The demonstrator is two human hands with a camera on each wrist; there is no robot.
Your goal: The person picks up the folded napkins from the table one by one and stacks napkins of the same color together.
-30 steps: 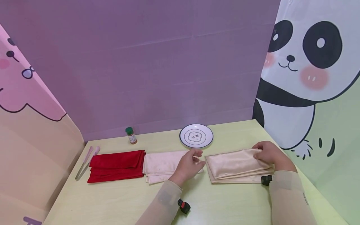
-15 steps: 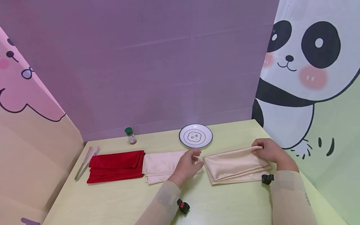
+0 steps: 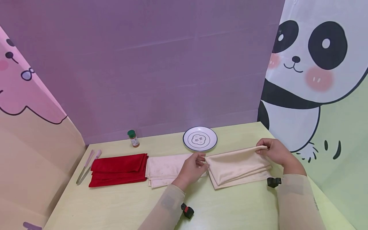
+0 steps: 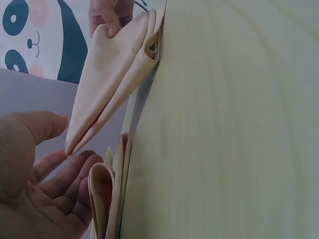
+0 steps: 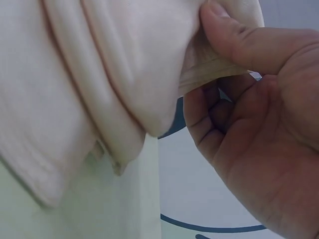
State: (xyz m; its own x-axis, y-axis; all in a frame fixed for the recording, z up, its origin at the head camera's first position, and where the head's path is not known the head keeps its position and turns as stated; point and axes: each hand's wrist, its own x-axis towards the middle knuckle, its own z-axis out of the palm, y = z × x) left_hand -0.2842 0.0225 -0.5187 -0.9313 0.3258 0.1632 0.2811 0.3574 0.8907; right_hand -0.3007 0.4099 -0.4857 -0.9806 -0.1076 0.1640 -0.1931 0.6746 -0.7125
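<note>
A folded beige satin cloth (image 3: 238, 166) lies at the right of the table, its far edge raised off the surface. My right hand (image 3: 277, 153) pinches that edge near its right end, thumb on one side and fingers behind, as the right wrist view confirms. At the cloth's left corner is my left hand (image 3: 189, 171). Its thumb and fingers are spread, and in the left wrist view the cloth's corner sits in the gap between them. Under my left hand, partly covered, is a folded pale pink cloth (image 3: 164, 166).
Farther left lie a folded red cloth (image 3: 119, 171) and tongs (image 3: 87, 167) with pink handles. A small green-capped jar (image 3: 133, 139) and a white plate (image 3: 200, 139) with a dark rim stand near the back edge. A purple wall (image 3: 172, 80) closes off the back.
My right hand has lifted the beige cloth's far edge upward and shifted it slightly left, bringing its left corner to my left hand. The left hand has stayed almost still.
</note>
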